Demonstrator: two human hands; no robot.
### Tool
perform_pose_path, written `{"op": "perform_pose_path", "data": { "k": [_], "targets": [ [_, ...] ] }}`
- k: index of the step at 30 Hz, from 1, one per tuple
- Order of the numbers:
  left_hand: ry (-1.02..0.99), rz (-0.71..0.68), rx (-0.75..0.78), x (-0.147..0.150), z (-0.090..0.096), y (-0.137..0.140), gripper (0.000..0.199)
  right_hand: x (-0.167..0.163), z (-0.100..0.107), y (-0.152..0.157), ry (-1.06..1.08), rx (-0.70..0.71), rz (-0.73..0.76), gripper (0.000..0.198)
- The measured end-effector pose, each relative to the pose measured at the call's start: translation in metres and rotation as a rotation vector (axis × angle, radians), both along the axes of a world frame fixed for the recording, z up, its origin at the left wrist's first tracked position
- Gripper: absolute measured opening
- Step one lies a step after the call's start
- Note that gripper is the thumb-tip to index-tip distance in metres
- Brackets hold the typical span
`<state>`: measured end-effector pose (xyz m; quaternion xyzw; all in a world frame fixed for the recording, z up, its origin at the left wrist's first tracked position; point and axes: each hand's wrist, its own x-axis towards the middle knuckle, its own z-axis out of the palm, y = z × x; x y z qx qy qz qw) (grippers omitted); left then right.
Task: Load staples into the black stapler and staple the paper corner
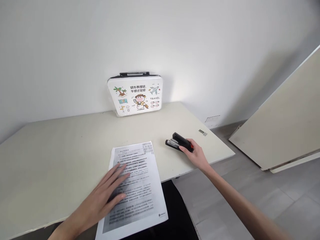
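Observation:
My left hand (pixel 107 193) lies on a printed sheet of paper (pixel 140 186), fingers stretched out over the text. The lower part of the sheet hangs past the table's front edge. To the right of the paper, my right hand (pixel 195 151) is wrapped around the rear of a black stapler (pixel 183 142). The stapler's front points left, and a gap shows between its top arm and base. A small red patch is visible beside my fingers. Stapler and paper are apart.
A white case (pixel 136 95) with cartoon prints and a black handle stands upright against the wall. The pale table (pixel 62 150) ends at the right above a grey floor (pixel 230 193). Pale boards (pixel 287 116) lean at the far right.

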<state>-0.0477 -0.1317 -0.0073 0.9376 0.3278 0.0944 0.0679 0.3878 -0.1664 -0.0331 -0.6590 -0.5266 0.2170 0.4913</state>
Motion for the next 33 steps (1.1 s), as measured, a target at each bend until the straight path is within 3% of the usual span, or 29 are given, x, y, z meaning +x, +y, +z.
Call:
{"op": "perform_pose_path", "data": {
  "k": [3, 6, 15, 18, 21, 24, 26, 33],
  "targets": [
    [0.048, -0.003, 0.040, 0.005, -0.006, -0.003, 0.073, 0.000, 0.000, 0.000, 0.067, 0.036, 0.000, 0.047],
    [0.094, 0.001, 0.025, 0.041, -0.007, 0.014, 0.071, 0.001, 0.002, 0.001, 0.118, 0.056, 0.010, 0.044],
    [-0.006, 0.005, -0.018, 0.225, -0.029, 0.110, 0.064, 0.006, 0.025, -0.025, 0.106, 0.114, -0.041, 0.041],
    [-0.063, -0.047, -0.097, 0.279, -0.033, 0.128, 0.068, 0.008, 0.030, -0.034, 0.091, 0.107, -0.039, 0.039],
    [-0.139, -0.082, -0.132, 0.312, -0.032, 0.133, 0.067, 0.011, 0.032, -0.037, 0.092, 0.104, -0.039, 0.040],
    [-0.252, -0.059, -0.173, 0.317, -0.032, 0.133, 0.059, 0.013, 0.032, -0.037, 0.086, 0.102, -0.049, 0.041],
    [-0.339, -0.018, -0.209, 0.304, -0.031, 0.134, 0.059, 0.013, 0.033, -0.036, 0.086, 0.106, -0.057, 0.040],
    [-0.569, 0.096, -0.359, 0.183, -0.016, 0.152, 0.060, -0.020, 0.028, -0.020, 0.070, 0.051, 0.035, 0.039]
  ]
}}
